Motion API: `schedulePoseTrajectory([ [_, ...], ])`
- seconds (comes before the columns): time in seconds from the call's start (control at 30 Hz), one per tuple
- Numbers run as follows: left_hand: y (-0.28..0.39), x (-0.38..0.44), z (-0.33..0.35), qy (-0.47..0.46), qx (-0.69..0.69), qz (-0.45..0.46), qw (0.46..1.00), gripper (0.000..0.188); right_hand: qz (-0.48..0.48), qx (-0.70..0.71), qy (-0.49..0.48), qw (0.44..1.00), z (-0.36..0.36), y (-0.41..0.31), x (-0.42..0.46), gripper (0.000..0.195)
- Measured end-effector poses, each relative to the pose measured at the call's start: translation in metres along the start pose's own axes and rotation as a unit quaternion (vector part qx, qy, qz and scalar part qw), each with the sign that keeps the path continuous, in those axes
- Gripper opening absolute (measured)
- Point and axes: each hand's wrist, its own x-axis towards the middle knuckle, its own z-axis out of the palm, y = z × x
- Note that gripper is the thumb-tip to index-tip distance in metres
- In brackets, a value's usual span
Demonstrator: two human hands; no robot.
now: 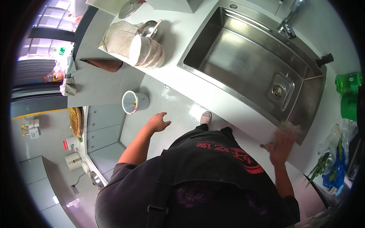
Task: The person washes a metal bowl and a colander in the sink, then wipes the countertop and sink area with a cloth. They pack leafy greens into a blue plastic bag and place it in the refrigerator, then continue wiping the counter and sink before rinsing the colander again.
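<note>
My right hand presses a blurred greyish cloth on the near right rim of the stainless steel sink. Part of the cloth hangs out by the thumb side. In the basin sits a square drain with some residue in its strainer. My left hand hangs over the floor with its fingers apart and holds nothing. A chrome faucet rises behind the sink.
Stacked bowls, a metal bowl and a beige cloth occupy the counter's left end. A waste bin stands on the floor. Green bottles and bagged leafy greens lie at the right.
</note>
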Motion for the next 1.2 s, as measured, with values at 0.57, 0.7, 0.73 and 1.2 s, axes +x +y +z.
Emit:
schedulePoseTrajectory([
  [0.57, -0.061, 0.001, -0.038, 0.198, -0.150, 0.287, 0.925, 0.061, -0.143, 0.186, 0.023, 0.972, 0.094, -0.345, 0.291, 0.071],
  [0.7, 0.003, 0.004, -0.065, 0.239, -0.114, 0.463, 0.846, 0.056, -0.116, 0.180, 0.093, 0.972, 0.093, -0.330, 0.256, 0.078],
  [0.73, 0.018, 0.008, -0.066, 0.241, -0.100, 0.502, 0.824, 0.054, -0.097, 0.171, 0.079, 0.977, 0.085, -0.324, 0.240, 0.079],
  [1.2, 0.183, 0.019, -0.027, 0.178, 0.170, 0.517, 0.820, 0.055, 0.414, 0.029, 0.006, 0.910, -0.061, -0.019, -0.098, 0.048],
])
